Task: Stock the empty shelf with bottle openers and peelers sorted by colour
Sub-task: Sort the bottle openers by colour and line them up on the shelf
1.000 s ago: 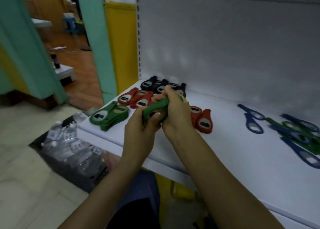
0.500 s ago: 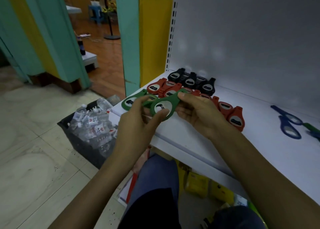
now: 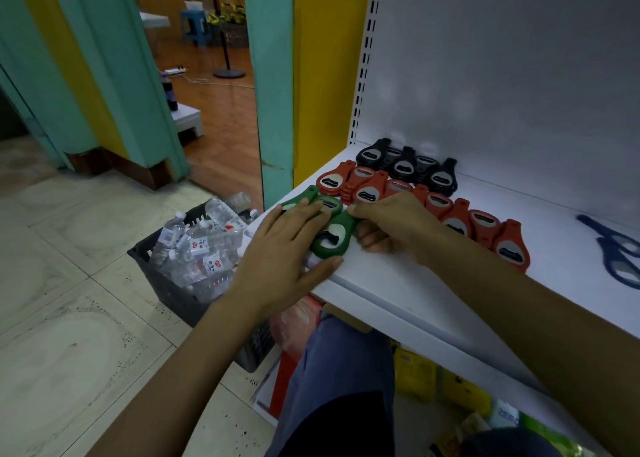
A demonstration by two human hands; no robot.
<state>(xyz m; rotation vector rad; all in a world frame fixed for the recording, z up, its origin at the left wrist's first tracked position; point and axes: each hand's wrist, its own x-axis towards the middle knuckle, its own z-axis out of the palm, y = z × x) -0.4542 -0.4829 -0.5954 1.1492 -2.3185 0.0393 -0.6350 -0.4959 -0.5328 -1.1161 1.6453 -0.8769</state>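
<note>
A green bottle opener (image 3: 333,236) lies at the front left corner of the white shelf (image 3: 408,283). My right hand (image 3: 394,224) pinches its narrow end. My left hand (image 3: 287,248) lies flat with straight fingers over other green openers (image 3: 313,198) at the shelf's left edge, thumb along the front edge. Behind them runs a row of red openers (image 3: 481,226), and black openers (image 3: 405,164) sit at the back. Blue peelers (image 3: 620,252) lie blurred at the far right.
A black crate of water bottles (image 3: 197,248) stands on the tiled floor left of the shelf. A teal post (image 3: 272,75) and a yellow panel (image 3: 325,68) rise beside the shelf. Packets sit on a lower shelf (image 3: 460,391) by my knee.
The green opener came down from between both hands onto the shelf's front left corner. My left hand let go and spread flat over the green pile. The view swung left.
</note>
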